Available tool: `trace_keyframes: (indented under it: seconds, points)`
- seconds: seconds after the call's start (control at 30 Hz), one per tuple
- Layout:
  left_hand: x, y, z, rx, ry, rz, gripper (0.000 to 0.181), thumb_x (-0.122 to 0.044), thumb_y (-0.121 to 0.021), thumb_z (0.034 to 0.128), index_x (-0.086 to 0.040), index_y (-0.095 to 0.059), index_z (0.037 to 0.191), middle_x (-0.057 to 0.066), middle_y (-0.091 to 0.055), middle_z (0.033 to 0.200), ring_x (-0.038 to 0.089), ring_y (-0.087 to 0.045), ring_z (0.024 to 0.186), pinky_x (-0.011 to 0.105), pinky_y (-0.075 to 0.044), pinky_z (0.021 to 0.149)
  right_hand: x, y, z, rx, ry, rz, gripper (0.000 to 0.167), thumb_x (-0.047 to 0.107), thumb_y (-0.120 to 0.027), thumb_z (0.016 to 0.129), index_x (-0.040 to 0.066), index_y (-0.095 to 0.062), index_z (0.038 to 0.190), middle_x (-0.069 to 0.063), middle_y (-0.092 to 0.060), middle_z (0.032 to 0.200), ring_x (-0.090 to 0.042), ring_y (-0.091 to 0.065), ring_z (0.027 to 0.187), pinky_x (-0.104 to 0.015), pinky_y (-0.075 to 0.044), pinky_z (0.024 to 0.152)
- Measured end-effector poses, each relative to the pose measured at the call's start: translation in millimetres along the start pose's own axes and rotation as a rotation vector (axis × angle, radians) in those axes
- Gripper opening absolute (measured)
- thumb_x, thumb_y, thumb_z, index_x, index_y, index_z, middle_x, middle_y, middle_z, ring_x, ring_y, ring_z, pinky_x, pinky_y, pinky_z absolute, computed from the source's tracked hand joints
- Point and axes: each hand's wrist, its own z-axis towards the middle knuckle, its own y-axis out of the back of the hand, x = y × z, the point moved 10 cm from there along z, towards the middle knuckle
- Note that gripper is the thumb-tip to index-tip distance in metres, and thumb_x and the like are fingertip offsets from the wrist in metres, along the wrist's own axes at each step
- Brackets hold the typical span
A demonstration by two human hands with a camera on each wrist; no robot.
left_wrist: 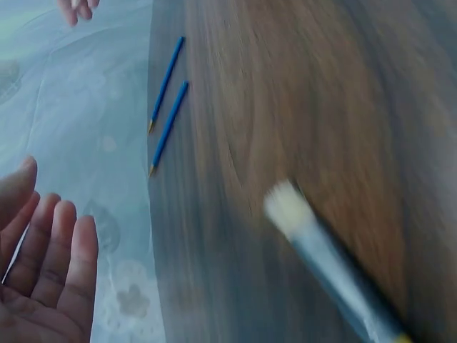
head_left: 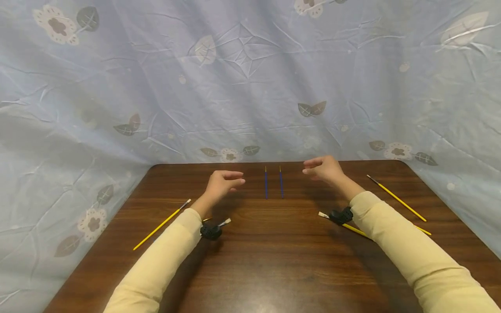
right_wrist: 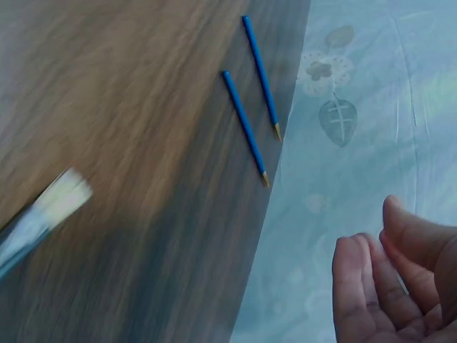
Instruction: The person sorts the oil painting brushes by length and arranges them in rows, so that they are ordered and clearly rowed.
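Note:
Two thin blue paintbrushes lie side by side near the table's far edge, the left blue paintbrush and the right blue paintbrush, tips pointing away. To their left hovers my left hand, holding nothing, fingers extended and thumb apart. My right hand is on their other side, also holding nothing, its fingers loosely bent. Both wrist views show the blue brushes apart from the hands. A flat pale-bristled paintbrush lies below my left wrist, and another flat paintbrush below my right, each partly hidden in the head view.
One yellow-handled paintbrush lies on the table's left side. Another yellow paintbrush is at the right, with a further yellow handle partly under my right sleeve. A floral curtain hangs behind the brown wooden table.

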Motion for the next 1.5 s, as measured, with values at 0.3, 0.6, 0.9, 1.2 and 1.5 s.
trace_keyframes:
  seconds: [0.3,0.6,0.9,1.2,1.5]
  points:
    - [15.0,27.1,-30.4,0.122,0.017,0.020,0.038,-0.015,-0.075,0.0874,-0.002,-0.066,0.122,0.016,-0.068,0.113,0.028,-0.067,0.099,0.046,-0.056,0.081,-12.6,23.3,-25.9,0.043,0.058,-0.080,0.044,0.021,-0.073,0.090,-0.001,-0.062,0.126,-0.020,-0.062,0.122,-0.032,-0.063,0.106,-0.034,-0.056,0.081]
    - [26.9,47.7,-67.0,0.197,0.025,-0.007,0.042,-0.016,-0.076,0.0862,0.002,-0.065,0.123,0.026,-0.064,0.116,0.030,-0.066,0.099,0.047,-0.055,0.082,-25.2,49.4,-58.4,0.032,0.087,-0.095,0.053,0.034,-0.072,0.089,0.000,-0.061,0.128,-0.020,-0.063,0.121,-0.021,-0.067,0.097,-0.031,-0.057,0.079]
    - [33.2,74.2,-94.7,0.216,-0.030,0.073,0.044,-0.016,-0.078,0.0843,0.006,-0.065,0.120,0.023,-0.065,0.115,0.026,-0.066,0.100,0.027,-0.055,0.081,-49.8,74.5,-90.2,0.032,0.101,-0.178,0.053,0.038,-0.071,0.089,0.002,-0.063,0.126,-0.015,-0.067,0.114,-0.023,-0.067,0.092,-0.038,-0.056,0.075]
    - [47.4,102.0,-118.3,0.219,-0.027,0.137,0.041,-0.011,-0.077,0.0842,0.007,-0.064,0.120,0.022,-0.065,0.117,0.038,-0.061,0.109,0.024,-0.052,0.085,-71.8,101.3,-122.1,0.002,0.096,-0.233,0.046,0.034,-0.069,0.092,0.002,-0.064,0.124,-0.010,-0.069,0.111,-0.014,-0.065,0.093,-0.036,-0.055,0.075]
    - [66.1,112.1,-133.8,0.232,-0.059,0.127,0.039,-0.007,-0.077,0.0824,0.009,-0.065,0.116,0.024,-0.065,0.114,0.032,-0.066,0.101,0.026,-0.055,0.081,-89.9,118.1,-142.3,-0.018,0.076,-0.201,0.044,0.031,-0.070,0.092,0.001,-0.064,0.124,0.000,-0.069,0.111,-0.001,-0.062,0.093,-0.028,-0.054,0.075]
